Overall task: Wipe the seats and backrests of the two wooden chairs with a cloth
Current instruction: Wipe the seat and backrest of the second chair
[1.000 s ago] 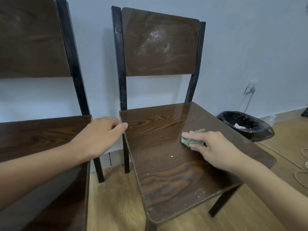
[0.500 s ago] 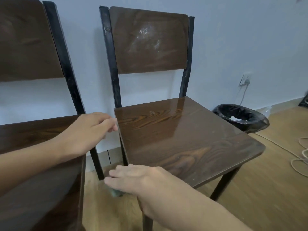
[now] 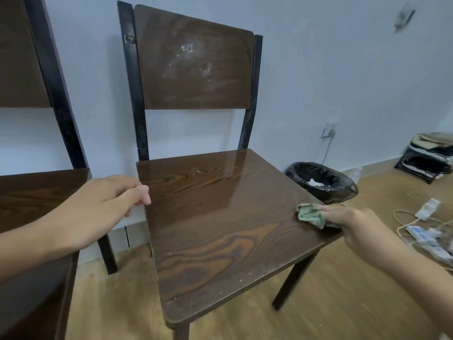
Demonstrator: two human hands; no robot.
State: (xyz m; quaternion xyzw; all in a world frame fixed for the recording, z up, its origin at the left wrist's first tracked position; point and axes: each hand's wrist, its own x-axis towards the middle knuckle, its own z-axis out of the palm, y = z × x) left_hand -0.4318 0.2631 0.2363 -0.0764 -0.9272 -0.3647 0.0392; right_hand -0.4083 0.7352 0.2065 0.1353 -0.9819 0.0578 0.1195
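Right hand (image 3: 353, 229) clenched the green cloth (image 3: 311, 215), pressed on the right chair's seat (image 3: 220, 229) near its right edge. Left hand (image 3: 98, 209) hung loosely curled, empty, fingertips at the seat's left edge. Black-lined bin (image 3: 321, 181) stood just beyond the cloth; cables (image 3: 421, 229) lay right of the knuckles.

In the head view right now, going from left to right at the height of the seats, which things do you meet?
Dark wooden seat of the left chair → bare left hand → glossy brown wooden seat of the right chair → crumpled green cloth → right hand → white power strip with cables.
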